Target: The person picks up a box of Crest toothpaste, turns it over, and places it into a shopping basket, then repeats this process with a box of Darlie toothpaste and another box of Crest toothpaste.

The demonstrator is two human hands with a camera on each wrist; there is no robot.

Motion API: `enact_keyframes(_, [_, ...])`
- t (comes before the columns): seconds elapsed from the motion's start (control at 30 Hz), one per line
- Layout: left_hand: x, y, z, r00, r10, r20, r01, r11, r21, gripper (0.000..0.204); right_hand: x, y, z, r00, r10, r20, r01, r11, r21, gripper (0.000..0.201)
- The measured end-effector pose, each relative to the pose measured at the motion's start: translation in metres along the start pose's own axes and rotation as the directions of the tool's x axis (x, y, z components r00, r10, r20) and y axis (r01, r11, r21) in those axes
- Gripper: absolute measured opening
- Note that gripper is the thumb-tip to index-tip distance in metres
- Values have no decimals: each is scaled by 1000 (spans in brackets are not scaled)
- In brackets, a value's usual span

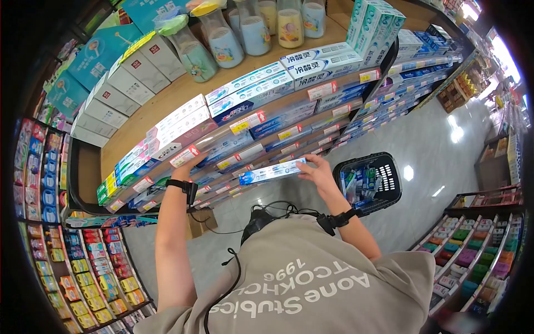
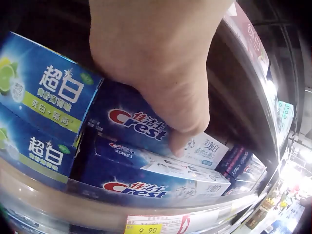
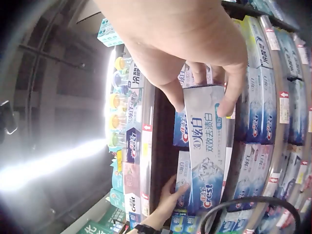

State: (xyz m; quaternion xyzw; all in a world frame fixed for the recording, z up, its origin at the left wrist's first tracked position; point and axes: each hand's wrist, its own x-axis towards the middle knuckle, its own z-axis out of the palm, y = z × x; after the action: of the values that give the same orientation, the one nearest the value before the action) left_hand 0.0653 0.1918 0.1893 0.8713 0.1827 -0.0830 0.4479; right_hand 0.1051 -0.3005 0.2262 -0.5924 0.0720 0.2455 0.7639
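My right hand (image 1: 318, 171) pinches one end of a white-and-blue Crest toothpaste box (image 3: 207, 151). The box is held out in front of the shelf, its printed face toward the right wrist camera. Reaching in under the top shelf, my left hand (image 2: 161, 73) grips an upper dark blue Crest toothpaste box (image 2: 131, 119), with a fingertip low on its front face. That box lies on another Crest box (image 2: 136, 187) in the same stack. Most of the left hand's fingers are hidden behind the box. Lime-printed toothpaste boxes (image 2: 53, 97) stand right beside it.
A black basket (image 1: 398, 189) holding several packaged items stands on the floor at right. Plastic price strips (image 1: 239, 127) edge the shelves. Bottles (image 1: 253, 36) and white boxes (image 1: 150, 64) stand on the top shelf. A cable (image 3: 253, 200) crosses the right wrist view.
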Motion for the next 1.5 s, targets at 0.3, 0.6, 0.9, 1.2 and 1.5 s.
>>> enact_keyframes(0.3, [-33, 63, 3, 995, -8, -102, 42, 942, 334, 52, 0, -6, 27, 998, -38, -49, 38, 999, 4, 39])
enact_keyframes(0.6, [-74, 115, 6, 984, 174, -31, -125, 808, 576, 61, 39, 13, 85, 993, -110, -34, 114, 984, 135, 42])
enact_keyframes(0.9, [-83, 111, -1, 993, 111, 27, -99, 713, 694, 79, 61, 18, 148, 995, -69, -67, 77, 988, 135, 44])
enact_keyframes(1.2, [-53, 115, 2, 983, -157, 95, 79, 832, 549, 82, 75, 25, 149, 998, -55, -21, 58, 978, 199, 39])
enact_keyframes(1.5, [-33, 87, 14, 958, -237, 163, 173, 927, 333, 82, 75, 27, 143, 991, -136, 15, 129, 963, 237, 34])
